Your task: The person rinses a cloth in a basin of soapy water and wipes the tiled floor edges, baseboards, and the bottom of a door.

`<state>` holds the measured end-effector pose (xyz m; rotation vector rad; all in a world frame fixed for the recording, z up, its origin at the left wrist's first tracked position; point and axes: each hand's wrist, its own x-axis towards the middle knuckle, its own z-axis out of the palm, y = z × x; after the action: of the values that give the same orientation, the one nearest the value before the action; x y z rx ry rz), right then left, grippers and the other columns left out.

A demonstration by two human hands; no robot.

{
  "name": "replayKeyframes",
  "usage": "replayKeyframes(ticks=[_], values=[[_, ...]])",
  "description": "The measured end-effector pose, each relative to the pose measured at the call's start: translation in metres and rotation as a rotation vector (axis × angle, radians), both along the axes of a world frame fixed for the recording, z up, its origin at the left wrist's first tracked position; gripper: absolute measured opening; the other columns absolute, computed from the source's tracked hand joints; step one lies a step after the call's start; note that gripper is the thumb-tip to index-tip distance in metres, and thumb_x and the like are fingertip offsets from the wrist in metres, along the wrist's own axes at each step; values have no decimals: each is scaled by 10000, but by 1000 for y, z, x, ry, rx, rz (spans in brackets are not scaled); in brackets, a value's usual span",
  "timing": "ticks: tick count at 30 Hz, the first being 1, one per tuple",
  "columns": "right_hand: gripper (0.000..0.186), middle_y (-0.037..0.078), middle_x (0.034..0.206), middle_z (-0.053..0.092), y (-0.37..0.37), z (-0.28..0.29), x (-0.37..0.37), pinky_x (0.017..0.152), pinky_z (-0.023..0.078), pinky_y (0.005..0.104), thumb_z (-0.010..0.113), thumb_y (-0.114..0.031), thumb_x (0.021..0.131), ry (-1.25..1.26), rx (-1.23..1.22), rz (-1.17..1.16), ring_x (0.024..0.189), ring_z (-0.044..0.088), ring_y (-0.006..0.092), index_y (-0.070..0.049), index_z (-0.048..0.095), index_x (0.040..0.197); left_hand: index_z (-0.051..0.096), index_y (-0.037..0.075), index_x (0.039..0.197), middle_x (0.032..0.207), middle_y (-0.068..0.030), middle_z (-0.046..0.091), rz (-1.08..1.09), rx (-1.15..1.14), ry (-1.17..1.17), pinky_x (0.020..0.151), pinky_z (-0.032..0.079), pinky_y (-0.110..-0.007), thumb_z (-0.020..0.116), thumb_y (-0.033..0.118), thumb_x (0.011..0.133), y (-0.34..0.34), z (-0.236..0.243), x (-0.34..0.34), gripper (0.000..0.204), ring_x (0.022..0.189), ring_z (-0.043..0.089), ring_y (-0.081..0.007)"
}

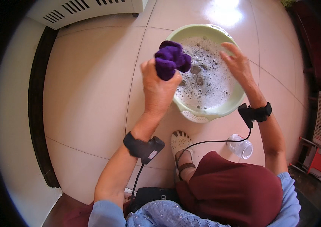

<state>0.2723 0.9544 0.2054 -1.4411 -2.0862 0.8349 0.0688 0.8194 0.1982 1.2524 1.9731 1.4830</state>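
Left hand squeezes purple cloth at basin rim.

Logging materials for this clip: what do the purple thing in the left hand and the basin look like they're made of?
The purple cloth, bunched in the left hand, looks like soft knit or fleece fabric: matte, with rounded folds. The basin looks like smooth pale-green moulded plastic, with a slightly glossy rim and a slotted grip.

Open tiled floor to my left, free for passing, pale green basin of suds straight ahead, my sandalled foot just below it, clear jar lying near my right wrist, white vented appliance far left, clutter at right edge
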Motion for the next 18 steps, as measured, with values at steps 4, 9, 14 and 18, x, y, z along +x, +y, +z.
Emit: replayKeyframes(ticks=[4, 9, 14, 18], values=[[391, 150, 959, 629, 37, -44, 76, 698, 492, 325, 608, -284, 810, -26, 540, -429, 822, 609, 211, -3, 596, 1081, 498, 25, 986, 944, -83, 513, -71, 27, -365, 801, 437, -335, 652, 61, 671, -13, -33, -5, 353, 850, 539, -227], [332, 62, 731, 610, 22, -36, 106, 617, 476, 296, 576, -204, 793, -73, -415, -189, 665, 583, 150, 49, 603, 1007, 524, 17, 1009, 949, -35, 550, -117, -76, -858, 813, 418, -252, 667, 50, 692, -36, -9, 7, 349, 875, 506, -114], [292, 91, 735, 610, 19, -36, 106, 556, 466, 287, 521, -171, 805, 0, -340, -130, 643, 578, 144, 77, 596, 941, 527, 17, 1023, 925, -33, 559, -159, -125, -689, 786, 438, -269, 679, 62, 685, -41, -15, 8, 374, 847, 520, -128], [289, 90, 773, 614, 22, -34, 114, 585, 475, 287, 529, -165, 811, 7, -292, -168, 669, 584, 147, 63, 584, 979, 526, 17, 1034, 920, -50, 565, -205, -150, -706, 785, 442, -283, 692, 93, 676, -41, -18, 10, 402, 843, 531, -149]])
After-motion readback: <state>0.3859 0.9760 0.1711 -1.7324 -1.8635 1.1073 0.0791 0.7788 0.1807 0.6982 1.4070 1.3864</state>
